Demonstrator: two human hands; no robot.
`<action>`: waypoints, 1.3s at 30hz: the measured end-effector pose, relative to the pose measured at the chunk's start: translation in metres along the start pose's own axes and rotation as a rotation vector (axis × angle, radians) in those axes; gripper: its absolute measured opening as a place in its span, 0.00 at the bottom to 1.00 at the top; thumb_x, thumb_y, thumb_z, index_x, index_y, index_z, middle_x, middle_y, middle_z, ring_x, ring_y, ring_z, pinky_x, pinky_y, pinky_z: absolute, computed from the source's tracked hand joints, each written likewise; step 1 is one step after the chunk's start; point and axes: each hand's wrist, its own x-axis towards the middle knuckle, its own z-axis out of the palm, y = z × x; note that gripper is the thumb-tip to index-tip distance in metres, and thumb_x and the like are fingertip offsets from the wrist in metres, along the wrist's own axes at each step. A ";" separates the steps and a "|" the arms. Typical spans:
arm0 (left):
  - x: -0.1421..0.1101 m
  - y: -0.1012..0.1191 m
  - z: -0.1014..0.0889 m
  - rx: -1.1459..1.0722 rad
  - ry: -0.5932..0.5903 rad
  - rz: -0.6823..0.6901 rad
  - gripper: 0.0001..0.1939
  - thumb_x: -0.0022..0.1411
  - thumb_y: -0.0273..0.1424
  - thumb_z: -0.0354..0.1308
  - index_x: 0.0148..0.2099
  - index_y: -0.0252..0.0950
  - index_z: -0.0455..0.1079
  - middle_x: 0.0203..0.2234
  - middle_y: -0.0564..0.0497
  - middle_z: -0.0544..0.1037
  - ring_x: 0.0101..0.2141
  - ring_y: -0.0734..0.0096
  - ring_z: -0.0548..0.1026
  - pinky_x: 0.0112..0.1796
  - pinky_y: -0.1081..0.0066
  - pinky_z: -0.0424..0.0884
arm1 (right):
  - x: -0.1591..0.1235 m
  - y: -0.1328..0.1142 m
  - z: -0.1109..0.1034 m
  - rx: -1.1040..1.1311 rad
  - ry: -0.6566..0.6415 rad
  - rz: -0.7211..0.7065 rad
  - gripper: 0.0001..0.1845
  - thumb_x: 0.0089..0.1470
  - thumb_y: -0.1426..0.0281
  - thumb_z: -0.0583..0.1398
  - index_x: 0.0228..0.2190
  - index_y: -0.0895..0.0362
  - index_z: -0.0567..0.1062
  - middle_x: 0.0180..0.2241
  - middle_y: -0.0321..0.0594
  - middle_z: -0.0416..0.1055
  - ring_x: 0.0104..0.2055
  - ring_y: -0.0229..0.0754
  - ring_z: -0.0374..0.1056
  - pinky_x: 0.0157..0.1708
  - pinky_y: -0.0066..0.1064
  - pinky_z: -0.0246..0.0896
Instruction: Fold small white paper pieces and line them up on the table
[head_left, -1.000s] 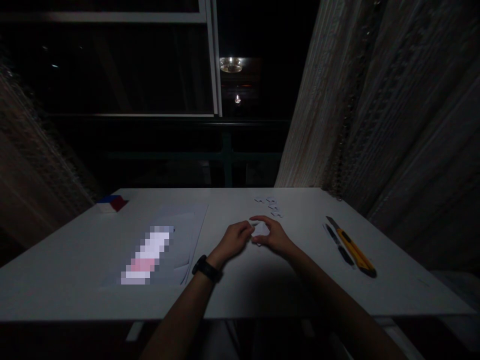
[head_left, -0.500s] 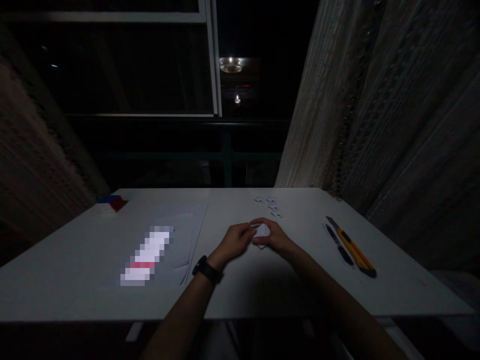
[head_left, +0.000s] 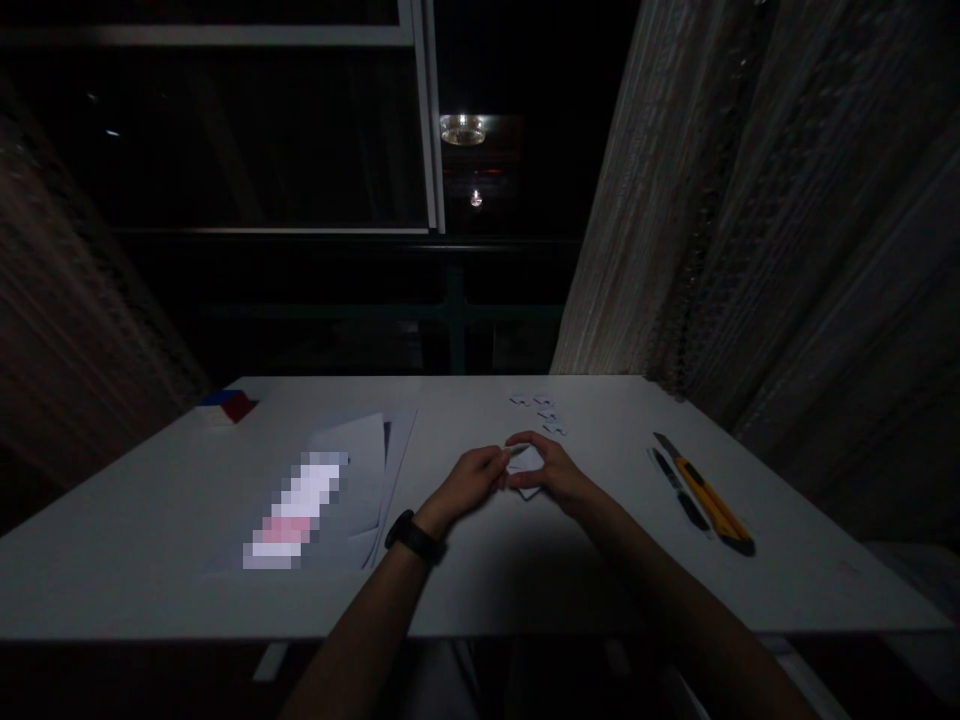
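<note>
A small piece of folded white paper (head_left: 528, 460) is held between my two hands over the middle of the table. My left hand (head_left: 474, 476), with a dark watch (head_left: 415, 538) on its wrist, pinches the paper's left edge. Around its right side curl the thumb and fingers of my right hand (head_left: 561, 476), the thumb below and the index finger above. Fingers partly cover the paper, so its full shape is hidden. Just beyond the hands lie several small folded paper pieces (head_left: 546, 412).
White sheets (head_left: 367, 480) lie left of my hands, with a bright, pixelated phone-like screen (head_left: 300, 500) on them. A yellow utility knife (head_left: 709, 500) and a black pen (head_left: 679, 490) lie at the right. A red, blue and white cube (head_left: 227, 407) sits back left. Curtains flank the table.
The paper in my hands has turned slightly and shows a wider face. My right fingers have shifted a little. The top sheet at the left looks brighter as the screen's light differs.
</note>
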 end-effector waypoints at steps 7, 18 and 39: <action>-0.001 -0.001 0.001 0.050 -0.002 0.007 0.23 0.57 0.47 0.43 0.23 0.33 0.63 0.16 0.55 0.62 0.20 0.78 0.59 0.22 0.76 0.54 | 0.001 0.003 0.001 0.018 -0.028 -0.023 0.25 0.27 0.73 0.67 0.34 0.54 0.70 0.31 0.33 0.67 0.37 0.41 0.63 0.38 0.33 0.59; -0.001 -0.003 0.003 0.171 -0.003 0.056 0.19 0.55 0.43 0.48 0.22 0.32 0.62 0.17 0.57 0.60 0.21 0.78 0.58 0.22 0.76 0.52 | 0.003 0.008 0.000 0.075 -0.113 0.003 0.28 0.26 0.75 0.67 0.36 0.55 0.69 0.30 0.34 0.67 0.31 0.39 0.64 0.31 0.31 0.61; -0.001 -0.001 0.001 0.171 0.001 0.057 0.17 0.55 0.41 0.48 0.22 0.33 0.62 0.17 0.57 0.60 0.21 0.78 0.58 0.23 0.76 0.53 | 0.005 0.014 0.003 0.032 -0.052 0.070 0.24 0.25 0.74 0.67 0.32 0.57 0.72 0.28 0.35 0.69 0.29 0.39 0.64 0.26 0.31 0.61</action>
